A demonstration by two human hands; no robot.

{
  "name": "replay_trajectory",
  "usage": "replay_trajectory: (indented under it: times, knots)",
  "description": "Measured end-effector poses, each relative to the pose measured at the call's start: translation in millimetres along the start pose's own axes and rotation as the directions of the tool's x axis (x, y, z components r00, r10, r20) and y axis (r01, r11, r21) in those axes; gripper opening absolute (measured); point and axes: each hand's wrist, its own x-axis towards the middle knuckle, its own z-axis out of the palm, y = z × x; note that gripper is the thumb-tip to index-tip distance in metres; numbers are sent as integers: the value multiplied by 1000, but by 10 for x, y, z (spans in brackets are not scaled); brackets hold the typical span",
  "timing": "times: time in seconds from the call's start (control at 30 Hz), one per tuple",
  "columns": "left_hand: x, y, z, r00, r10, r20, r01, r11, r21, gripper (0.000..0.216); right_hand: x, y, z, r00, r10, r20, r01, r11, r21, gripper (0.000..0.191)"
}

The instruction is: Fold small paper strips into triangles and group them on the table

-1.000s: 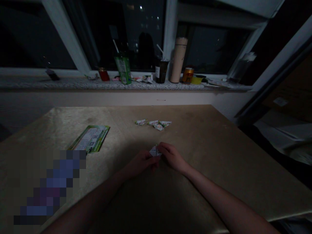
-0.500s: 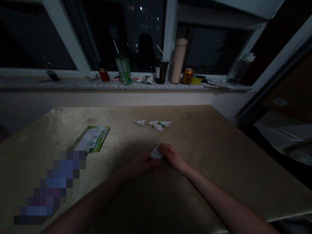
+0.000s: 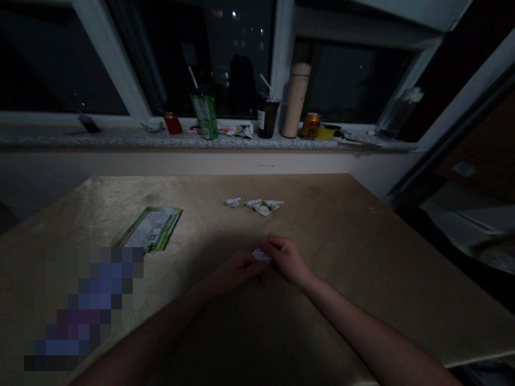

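Between my two hands is a small folded piece of printed paper (image 3: 261,255), held low over the table (image 3: 333,225). My left hand (image 3: 241,269) pinches its left and lower side, the thumb lying along it. At its upper right, my right hand (image 3: 284,253) grips the paper with bent fingers, which hide part of it. Farther back on the table lie folded printed paper pieces: a single small one (image 3: 234,202) and a cluster of touching triangular ones (image 3: 264,207).
A green-edged printed sheet (image 3: 155,228) lies at the left, beside a blurred-out object (image 3: 88,305). Along the windowsill (image 3: 132,138) stand a green cup with a straw (image 3: 206,115), a dark drink cup (image 3: 266,118), a tall pinkish flask (image 3: 296,102) and an orange can (image 3: 311,126).
My right hand has shifted slightly, its fingers now more bent over the paper. Less of the paper shows, and it sits a little lower and to the right.
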Motion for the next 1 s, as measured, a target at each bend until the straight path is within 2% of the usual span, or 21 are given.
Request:
replay_trajectory:
  times: [0.17, 0.53, 0.67, 0.9, 1.0]
  knots:
    - [-15, -2, 14, 998, -14, -56, 15, 1000, 23, 46, -16, -19, 15, 999, 44, -6, -44, 999, 23, 39]
    - [-50, 20, -13, 988, -31, -150, 47, 994, 99, 35, 13, 31, 38, 997, -2, -74, 3, 1000, 4, 36]
    - [-39, 23, 15, 984, -15, -179, 37, 992, 120, 33, 32, 5, 16, 997, 28, -70, -28, 1000, 9, 36]
    - [-28, 29, 42, 967, 14, -256, 20, 991, 133, 37, 61, 32, -116, 991, 131, -19, -126, 974, 188, 23]
    - [-35, 21, 49, 957, 47, -285, -14, 993, 117, 43, 53, 50, -133, 987, 159, -21, -152, 967, 204, 22]
